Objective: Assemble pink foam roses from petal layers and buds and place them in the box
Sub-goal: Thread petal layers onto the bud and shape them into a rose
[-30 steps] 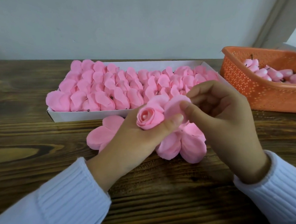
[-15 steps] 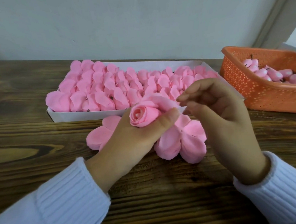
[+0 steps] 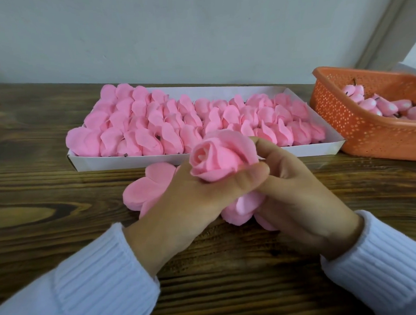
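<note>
Above the wooden table [image 3: 35,190], left hand [image 3: 192,201] and right hand [image 3: 295,196] fingers clamp the rose [image 3: 221,156].

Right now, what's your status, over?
Left grip holds rose; right grip curled round its far side. Box behind, nearly full. Loose petal layers under hands, nothing blocking.

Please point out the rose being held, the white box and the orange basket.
rose [image 3: 222,156], head view, on its outer petal
box [image 3: 120,162], head view, on its white front wall
basket [image 3: 359,130], head view, on its perforated side wall
</note>
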The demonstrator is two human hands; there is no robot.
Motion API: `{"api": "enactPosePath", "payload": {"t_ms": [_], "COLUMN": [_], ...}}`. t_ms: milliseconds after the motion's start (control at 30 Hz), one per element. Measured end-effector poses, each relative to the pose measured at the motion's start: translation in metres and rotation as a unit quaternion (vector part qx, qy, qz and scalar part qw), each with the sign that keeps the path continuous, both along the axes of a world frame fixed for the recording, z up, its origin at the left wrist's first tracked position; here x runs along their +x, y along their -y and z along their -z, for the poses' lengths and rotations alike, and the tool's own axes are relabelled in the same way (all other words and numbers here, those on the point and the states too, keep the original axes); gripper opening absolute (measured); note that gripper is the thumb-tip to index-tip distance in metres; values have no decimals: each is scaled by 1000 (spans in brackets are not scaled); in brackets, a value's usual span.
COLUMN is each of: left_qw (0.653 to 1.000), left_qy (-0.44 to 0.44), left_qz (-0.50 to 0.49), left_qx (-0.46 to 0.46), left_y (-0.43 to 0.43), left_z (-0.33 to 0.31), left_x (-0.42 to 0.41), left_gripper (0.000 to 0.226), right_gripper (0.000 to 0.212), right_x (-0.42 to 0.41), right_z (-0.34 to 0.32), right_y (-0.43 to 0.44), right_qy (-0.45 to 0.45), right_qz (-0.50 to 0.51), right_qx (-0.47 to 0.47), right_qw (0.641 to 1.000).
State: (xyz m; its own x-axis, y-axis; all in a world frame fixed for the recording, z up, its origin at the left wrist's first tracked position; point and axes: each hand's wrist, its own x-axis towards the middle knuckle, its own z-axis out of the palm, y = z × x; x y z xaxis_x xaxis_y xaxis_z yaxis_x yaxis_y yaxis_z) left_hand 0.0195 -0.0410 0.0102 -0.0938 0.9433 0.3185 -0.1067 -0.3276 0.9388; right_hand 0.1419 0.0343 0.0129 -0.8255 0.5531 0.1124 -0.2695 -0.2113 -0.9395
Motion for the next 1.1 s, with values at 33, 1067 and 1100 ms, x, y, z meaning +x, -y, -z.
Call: {"api": "enactPosePath", "payload": {"t_ms": [33, 1067, 1100], "left_qw": [1000, 984, 985], "left_qy": [-5, -57, -68], "left_qz": [19, -166, -155], "left_qx": [4, -45, -39], "left_y": [1, -3, -2], "left_z": [0, -3, -3], "left_x": [-1, -5, -5], "left_gripper": [22, 23, 20], "right_gripper": [44, 1, 1], "right_x": [0, 11, 12], "right_z": [-1, -6, -7], "right_y": [-1, -6, -5], "right_qy": [1, 21, 14], "right_qz": [-13, 238, 240], "right_qx": [-9, 369, 371], "right_qw": [1000, 898, 897]}}
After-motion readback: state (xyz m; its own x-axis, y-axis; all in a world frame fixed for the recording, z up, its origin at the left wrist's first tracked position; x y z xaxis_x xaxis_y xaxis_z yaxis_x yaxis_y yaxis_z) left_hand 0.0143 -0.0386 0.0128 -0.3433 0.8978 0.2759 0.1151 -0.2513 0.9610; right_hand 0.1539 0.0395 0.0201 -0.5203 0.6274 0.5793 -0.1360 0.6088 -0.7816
